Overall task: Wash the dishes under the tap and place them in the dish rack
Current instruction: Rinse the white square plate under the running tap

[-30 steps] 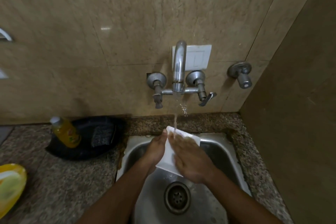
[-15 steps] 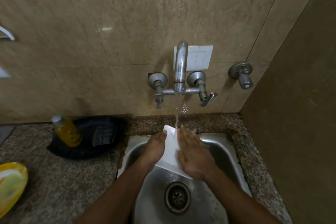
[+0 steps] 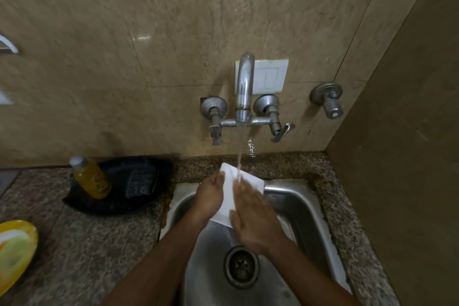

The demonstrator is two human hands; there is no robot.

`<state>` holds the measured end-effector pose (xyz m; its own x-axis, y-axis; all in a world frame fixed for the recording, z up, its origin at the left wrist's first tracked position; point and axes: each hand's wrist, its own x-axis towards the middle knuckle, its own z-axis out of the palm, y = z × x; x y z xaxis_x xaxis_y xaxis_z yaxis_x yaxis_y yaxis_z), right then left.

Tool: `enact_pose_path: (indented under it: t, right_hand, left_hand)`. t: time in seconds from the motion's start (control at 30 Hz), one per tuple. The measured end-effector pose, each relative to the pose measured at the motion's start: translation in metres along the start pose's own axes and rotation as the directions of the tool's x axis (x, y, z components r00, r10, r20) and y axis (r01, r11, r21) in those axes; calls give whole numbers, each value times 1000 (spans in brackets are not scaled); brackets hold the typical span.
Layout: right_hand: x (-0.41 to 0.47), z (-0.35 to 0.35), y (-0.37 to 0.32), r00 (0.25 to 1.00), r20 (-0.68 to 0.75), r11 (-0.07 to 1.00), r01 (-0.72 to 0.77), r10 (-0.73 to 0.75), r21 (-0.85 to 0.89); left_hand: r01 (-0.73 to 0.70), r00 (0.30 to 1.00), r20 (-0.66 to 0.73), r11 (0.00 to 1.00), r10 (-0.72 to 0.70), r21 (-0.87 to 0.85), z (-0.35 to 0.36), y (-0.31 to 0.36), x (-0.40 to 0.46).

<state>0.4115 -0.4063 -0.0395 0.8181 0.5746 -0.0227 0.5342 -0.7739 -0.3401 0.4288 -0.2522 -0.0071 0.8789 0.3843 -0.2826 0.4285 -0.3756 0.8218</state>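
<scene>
I saw the left hand [image 3: 210, 197] gripping a white dish [image 3: 229, 196] under the tap [image 3: 244, 89] — right hand [image 3: 255, 221] flat on it; bottle [image 3: 90, 177] and black tray [image 3: 119, 196] sat left on the table [image 3: 82, 243].

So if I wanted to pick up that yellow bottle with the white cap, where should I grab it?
Probably round the middle of the yellow plastic bottle, coming from the right side or from above. It leans tilted in the black tray, its white cap pointing up and to the left, so the wide round body is the easiest part to wrap fingers round. The cap looks small and slippery.
</scene>
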Motion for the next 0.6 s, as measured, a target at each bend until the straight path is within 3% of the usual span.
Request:
enact_pose_path:
  t: [0.17,0.23,0.37,0.6]
  right_hand:
    - [1,-4,12,994,-23,993,-110,109,-48]
    - [-6,-1,5,997,50,997,-64,65,-32]
    - [-1,5,9,998,-35,997,-54,52,-49]
    - [1,-3,1,999,29,995,-40,42,-88]
  left_hand:
    - [-10,999,-36,999,11,34,-1,0,-2]
    - [-18,998,-63,999,20,31,-3,-2,-3]
    - [-38,998,-52,999,40,38,-5,-4,-4]
    - [-40,994,-96,999,43,37,-6,-7,-5]
